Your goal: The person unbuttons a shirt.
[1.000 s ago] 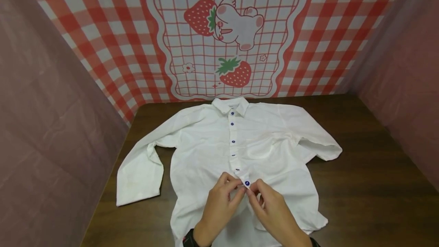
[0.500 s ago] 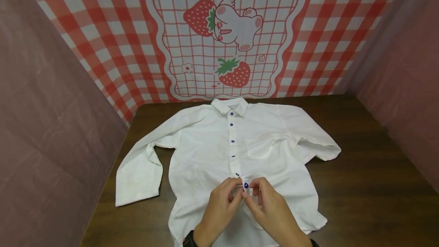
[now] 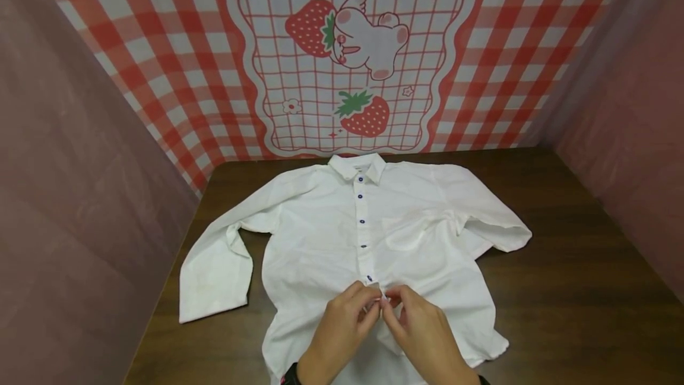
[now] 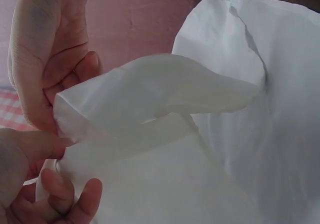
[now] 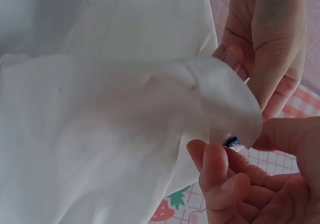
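A white long-sleeved shirt [image 3: 315,236] lies face up, collar at the far side, with a row of small blue buttons [image 3: 362,221] down its front. Near the hem, my left hand [image 3: 344,319] pinches the front edge of the shirt between thumb and fingers. Close against it, my right hand [image 3: 422,322] pinches the same lifted strip of cloth, the fingertips of both hands almost meeting. A blue button [image 5: 231,142] shows at the fingertips in the right wrist view; in the head view the fingers hide it. Whether it passes through a buttonhole I cannot tell.
The shirt rests on a dark brown wooden table [image 3: 577,290]. Behind it hangs a red-checked strawberry cloth [image 3: 342,76]. Pinkish curtains [image 3: 91,195] close off both sides. One sleeve [image 3: 214,284] bends toward the front left.
Both hands have shifted slightly toward the hem with the cloth. The blue button between them, visible earlier in the head view, is now covered by the fingers. My right fingers have closed in.
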`<action>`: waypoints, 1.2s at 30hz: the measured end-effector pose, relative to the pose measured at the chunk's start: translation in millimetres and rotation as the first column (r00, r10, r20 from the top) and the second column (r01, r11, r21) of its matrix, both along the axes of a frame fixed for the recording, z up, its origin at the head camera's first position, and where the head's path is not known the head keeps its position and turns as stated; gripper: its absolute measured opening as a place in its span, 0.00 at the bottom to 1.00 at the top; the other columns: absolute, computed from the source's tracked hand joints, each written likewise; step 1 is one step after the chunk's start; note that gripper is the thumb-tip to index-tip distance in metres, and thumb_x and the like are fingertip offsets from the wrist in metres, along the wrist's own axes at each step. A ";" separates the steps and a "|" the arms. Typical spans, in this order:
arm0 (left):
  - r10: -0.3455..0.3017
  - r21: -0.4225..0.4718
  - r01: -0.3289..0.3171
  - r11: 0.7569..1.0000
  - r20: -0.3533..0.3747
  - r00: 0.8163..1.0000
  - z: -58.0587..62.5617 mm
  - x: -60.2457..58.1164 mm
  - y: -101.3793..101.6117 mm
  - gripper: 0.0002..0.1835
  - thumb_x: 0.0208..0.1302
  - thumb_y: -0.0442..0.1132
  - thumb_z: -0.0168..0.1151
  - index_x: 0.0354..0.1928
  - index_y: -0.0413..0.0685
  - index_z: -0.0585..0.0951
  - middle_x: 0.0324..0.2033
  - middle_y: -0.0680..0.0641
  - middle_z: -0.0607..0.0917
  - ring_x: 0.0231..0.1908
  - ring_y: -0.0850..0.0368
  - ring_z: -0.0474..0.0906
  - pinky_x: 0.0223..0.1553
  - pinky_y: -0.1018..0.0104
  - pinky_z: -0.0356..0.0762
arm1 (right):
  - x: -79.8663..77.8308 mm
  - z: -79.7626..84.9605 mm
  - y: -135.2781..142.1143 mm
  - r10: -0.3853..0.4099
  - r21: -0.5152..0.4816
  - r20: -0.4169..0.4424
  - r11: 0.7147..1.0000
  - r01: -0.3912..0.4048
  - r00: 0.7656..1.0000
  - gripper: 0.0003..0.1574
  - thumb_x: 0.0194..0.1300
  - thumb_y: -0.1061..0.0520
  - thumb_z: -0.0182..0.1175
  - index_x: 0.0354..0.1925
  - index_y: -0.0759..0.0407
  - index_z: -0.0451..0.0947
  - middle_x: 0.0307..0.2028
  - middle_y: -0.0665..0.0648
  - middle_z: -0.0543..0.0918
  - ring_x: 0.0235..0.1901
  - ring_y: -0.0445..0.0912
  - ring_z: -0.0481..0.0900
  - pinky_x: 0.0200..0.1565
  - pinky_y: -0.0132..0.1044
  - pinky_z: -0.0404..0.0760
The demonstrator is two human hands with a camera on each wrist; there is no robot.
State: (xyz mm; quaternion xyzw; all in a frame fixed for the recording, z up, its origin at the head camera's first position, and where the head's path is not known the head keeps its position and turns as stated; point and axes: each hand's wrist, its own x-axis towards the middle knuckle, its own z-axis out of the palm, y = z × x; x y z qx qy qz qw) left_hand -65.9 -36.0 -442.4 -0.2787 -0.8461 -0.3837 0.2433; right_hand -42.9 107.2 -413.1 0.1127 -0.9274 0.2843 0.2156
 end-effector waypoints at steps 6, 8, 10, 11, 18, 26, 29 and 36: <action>-0.004 -0.017 0.004 1.000 -0.001 1.000 2.5 1.6 0.4 0.02 0.56 0.35 0.63 0.32 0.50 0.80 0.27 0.57 0.77 0.21 0.72 0.66 0.26 0.85 0.65 | 0.8 -0.5 -1.4 0.025 0.023 -0.054 0.999 -0.024 0.998 0.10 0.50 0.64 0.67 0.26 0.51 0.76 0.17 0.39 0.73 0.17 0.25 0.62 0.19 0.19 0.61; -0.006 -0.015 0.006 1.000 0.004 1.000 2.7 1.6 0.3 0.03 0.56 0.35 0.64 0.31 0.49 0.79 0.27 0.57 0.77 0.20 0.73 0.65 0.25 0.86 0.63 | 0.0 -1.3 -1.3 0.040 0.010 -0.073 0.999 -0.039 0.997 0.11 0.49 0.65 0.68 0.25 0.52 0.75 0.16 0.40 0.72 0.17 0.25 0.63 0.20 0.18 0.62; -0.013 -0.007 0.013 1.000 0.017 1.000 2.6 1.5 -0.1 0.03 0.56 0.35 0.64 0.32 0.49 0.79 0.27 0.57 0.77 0.19 0.74 0.62 0.24 0.88 0.60 | -0.9 -2.3 -0.7 0.058 -0.015 -0.081 0.998 -0.059 0.995 0.12 0.48 0.66 0.68 0.26 0.53 0.75 0.17 0.40 0.73 0.18 0.25 0.64 0.21 0.17 0.63; -0.016 -0.003 0.016 1.000 0.026 1.000 2.6 1.6 -0.4 0.03 0.55 0.35 0.64 0.32 0.49 0.79 0.27 0.57 0.77 0.19 0.75 0.61 0.24 0.88 0.60 | -1.4 -3.0 -0.1 0.069 -0.034 -0.085 0.997 -0.072 0.994 0.12 0.48 0.66 0.68 0.26 0.53 0.75 0.17 0.41 0.74 0.19 0.26 0.65 0.21 0.17 0.63; -0.040 0.009 0.039 0.999 0.094 0.995 3.0 2.3 -3.3 0.03 0.62 0.38 0.59 0.33 0.49 0.80 0.24 0.58 0.74 0.21 0.74 0.62 0.24 0.88 0.60 | -3.8 -7.4 4.3 0.126 -0.154 -0.065 0.979 -0.135 0.990 0.12 0.50 0.69 0.65 0.28 0.55 0.75 0.20 0.41 0.74 0.20 0.26 0.64 0.22 0.18 0.64; -0.080 0.093 0.063 0.994 0.199 0.977 6.3 3.6 -5.8 0.03 0.60 0.33 0.60 0.33 0.48 0.80 0.24 0.58 0.73 0.22 0.75 0.63 0.23 0.86 0.62 | -6.4 -11.1 9.1 0.098 -0.180 -0.005 0.979 -0.097 0.995 0.09 0.53 0.69 0.63 0.29 0.57 0.75 0.19 0.41 0.72 0.20 0.26 0.63 0.20 0.21 0.65; -0.097 0.141 0.067 0.988 0.223 0.970 7.7 2.8 -7.8 0.04 0.60 0.31 0.59 0.32 0.48 0.80 0.24 0.58 0.73 0.21 0.75 0.63 0.22 0.86 0.63 | -7.6 -11.8 14.1 0.060 -0.171 0.023 0.984 -0.056 0.998 0.08 0.54 0.68 0.63 0.29 0.58 0.75 0.19 0.41 0.71 0.20 0.26 0.63 0.20 0.22 0.66; -0.117 0.161 0.085 0.983 0.202 0.972 5.1 0.8 -9.2 0.06 0.55 0.28 0.60 0.29 0.47 0.79 0.22 0.57 0.72 0.19 0.75 0.62 0.20 0.87 0.62 | -7.5 -10.8 17.5 0.053 -0.195 0.103 0.980 -0.032 0.993 0.05 0.58 0.65 0.61 0.29 0.56 0.75 0.19 0.41 0.72 0.19 0.27 0.63 0.20 0.24 0.67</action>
